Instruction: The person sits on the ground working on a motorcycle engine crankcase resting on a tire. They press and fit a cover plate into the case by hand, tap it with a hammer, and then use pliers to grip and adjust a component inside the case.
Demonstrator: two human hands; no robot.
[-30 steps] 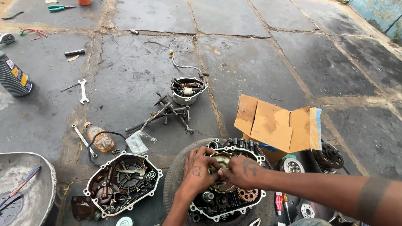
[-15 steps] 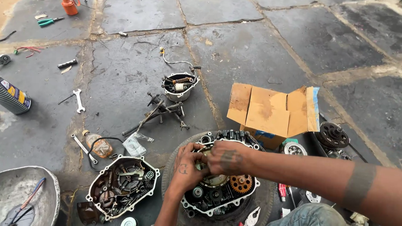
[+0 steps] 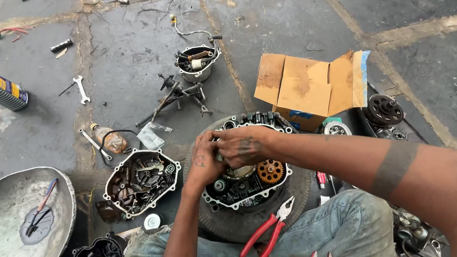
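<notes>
An open engine case [image 3: 246,188] with dark gears and an orange toothed gear [image 3: 270,171] lies on a tyre [image 3: 295,201] in front of me. My left hand [image 3: 202,161] rests on the case's upper left part, its fingers curled around a small part near the middle. My right hand [image 3: 240,145] reaches across from the right and closes over the same spot, fingertips touching the left hand. What the fingers pinch is hidden. A second engine cover [image 3: 140,184] lies to the left on the stone floor.
Red-handled pliers [image 3: 267,234] lie on the tyre by my knee. An open cardboard box [image 3: 310,88] stands behind the case. A sprocket [image 3: 383,109], a metal basin [image 3: 19,213], spanners [image 3: 81,89], a small housing [image 3: 195,63] and a ribbed can [image 3: 1,91] lie around.
The view has shifted down and nearer to the engine case. Both hands stay together over its middle, with the right hand now lying further across the left.
</notes>
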